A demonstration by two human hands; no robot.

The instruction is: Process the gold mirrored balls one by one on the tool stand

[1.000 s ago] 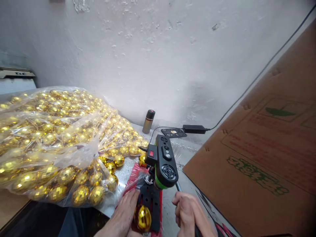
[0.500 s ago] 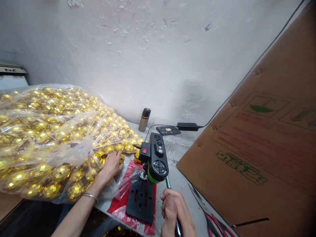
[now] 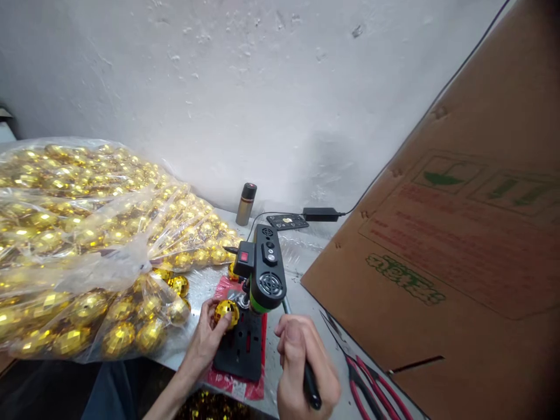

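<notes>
Between the thumb and fingers of my left hand (image 3: 209, 329) is a gold mirrored ball (image 3: 226, 314), beside the black machine (image 3: 270, 265) and over its slotted base plate (image 3: 238, 356). My right hand (image 3: 304, 364) is wrapped round the black-ended lever (image 3: 311, 385) at the machine's right side. The base plate rests on a red plastic sheet (image 3: 214, 379). To the left, a large clear plastic bag (image 3: 126, 259) is full of gold balls, and loose gold balls (image 3: 178, 286) lie by its opening.
A bottle (image 3: 246, 204), a phone (image 3: 287, 221) and a black power adapter (image 3: 321, 214) stand or lie near the wall. Red-handled scissors (image 3: 371, 379) lie at the right, beside a large cardboard box (image 3: 429, 262). Gold pieces (image 3: 212, 406) show below the table edge.
My left hand has moved right from the bag's edge to the machine and now holds a gold ball. My right hand stays on the lever. The view has shifted slightly.
</notes>
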